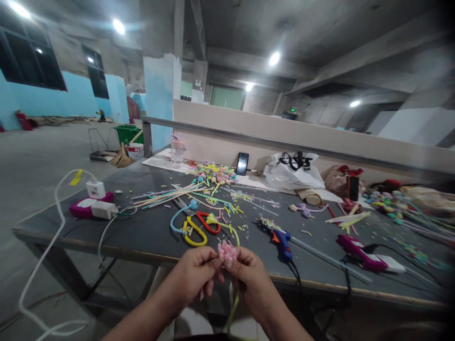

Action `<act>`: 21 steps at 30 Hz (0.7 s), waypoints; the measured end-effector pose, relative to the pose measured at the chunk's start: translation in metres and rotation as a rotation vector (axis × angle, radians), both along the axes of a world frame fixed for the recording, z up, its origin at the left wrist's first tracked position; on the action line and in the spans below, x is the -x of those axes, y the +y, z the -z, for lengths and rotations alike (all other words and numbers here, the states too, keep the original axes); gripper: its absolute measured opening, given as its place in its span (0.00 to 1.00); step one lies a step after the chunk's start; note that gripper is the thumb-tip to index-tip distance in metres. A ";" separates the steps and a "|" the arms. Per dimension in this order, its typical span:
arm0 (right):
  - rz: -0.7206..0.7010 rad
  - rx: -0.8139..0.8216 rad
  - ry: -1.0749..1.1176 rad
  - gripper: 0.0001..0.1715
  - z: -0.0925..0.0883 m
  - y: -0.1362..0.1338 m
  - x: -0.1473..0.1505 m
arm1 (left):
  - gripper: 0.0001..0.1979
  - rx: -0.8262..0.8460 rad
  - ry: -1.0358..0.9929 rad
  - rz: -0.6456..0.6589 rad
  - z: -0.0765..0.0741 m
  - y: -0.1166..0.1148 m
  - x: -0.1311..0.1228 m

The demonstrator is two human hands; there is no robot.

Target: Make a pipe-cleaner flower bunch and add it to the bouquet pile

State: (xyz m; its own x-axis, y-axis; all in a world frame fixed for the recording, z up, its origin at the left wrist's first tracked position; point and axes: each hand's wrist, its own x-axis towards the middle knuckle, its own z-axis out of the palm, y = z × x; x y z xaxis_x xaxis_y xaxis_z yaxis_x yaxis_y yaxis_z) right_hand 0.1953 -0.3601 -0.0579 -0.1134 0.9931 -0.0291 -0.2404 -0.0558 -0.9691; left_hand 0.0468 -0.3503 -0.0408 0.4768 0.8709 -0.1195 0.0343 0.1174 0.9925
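My left hand [196, 276] and my right hand [249, 274] meet just in front of the table's near edge. Both are closed in a pinch around a small pink fluffy pompom piece [227, 252] held between the fingertips. A yellow-green pipe-cleaner stem [232, 310] hangs down from under my right hand. On the table just beyond lie bent pipe cleaners: a yellow loop [194, 232], a red loop [208, 222] and a blue one [177, 215].
A blue glue gun [280, 240] lies right of my hands, its cord over the edge. The grey table [149, 232] carries coloured sticks [170, 193], a pink power strip with plugs [90, 204], a second pink strip [357, 250], a phone [242, 163] and a white bag [293, 173].
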 end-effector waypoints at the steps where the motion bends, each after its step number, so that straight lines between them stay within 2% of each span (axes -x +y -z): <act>1: 0.007 0.003 0.004 0.14 0.000 0.000 0.001 | 0.14 0.030 -0.021 0.001 -0.001 0.000 0.001; 6: 0.119 0.016 -0.082 0.14 -0.001 -0.003 0.009 | 0.12 0.026 0.009 -0.034 -0.003 0.000 0.003; 10: 0.234 -0.150 -0.287 0.14 0.000 -0.008 0.012 | 0.10 -0.100 0.129 -0.100 -0.002 -0.004 0.002; 12: 0.271 -0.260 -0.444 0.13 -0.001 -0.012 0.013 | 0.10 -0.245 0.195 -0.163 -0.001 -0.007 0.001; 17: 0.280 -0.541 -0.861 0.08 -0.010 -0.020 0.014 | 0.12 -0.792 0.412 -0.348 0.006 -0.011 0.001; 21: 0.279 -0.700 -1.129 0.10 -0.012 -0.025 0.013 | 0.12 -0.954 0.539 -0.362 0.014 -0.009 0.001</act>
